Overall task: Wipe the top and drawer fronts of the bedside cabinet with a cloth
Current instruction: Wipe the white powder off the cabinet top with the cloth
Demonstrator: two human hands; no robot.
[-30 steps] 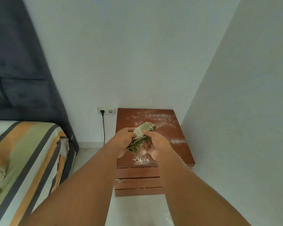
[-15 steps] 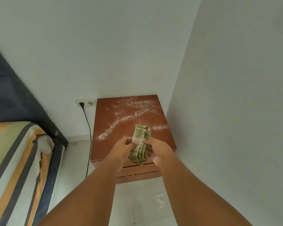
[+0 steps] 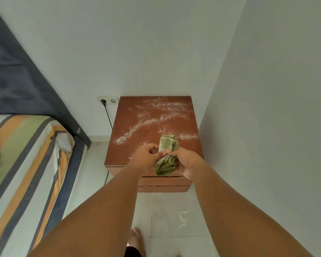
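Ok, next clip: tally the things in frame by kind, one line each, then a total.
Hands: 2, left and right, both gripping the cloth
Green cloth: 1
Bedside cabinet: 1
Wall socket: 1
Plugged-in cable: 1
Striped bed: 1
Bare foot: 1
Total: 8

Reddish-brown wooden bedside cabinet (image 3: 137,154) in the wall corner, top streaked with white powder (image 3: 156,117) running diagonally, 2 drawer fronts (image 3: 163,182) partly visible below, bunched olive-green cloth (image 3: 166,154) held upright above the cabinet's front edge, folds hanging down
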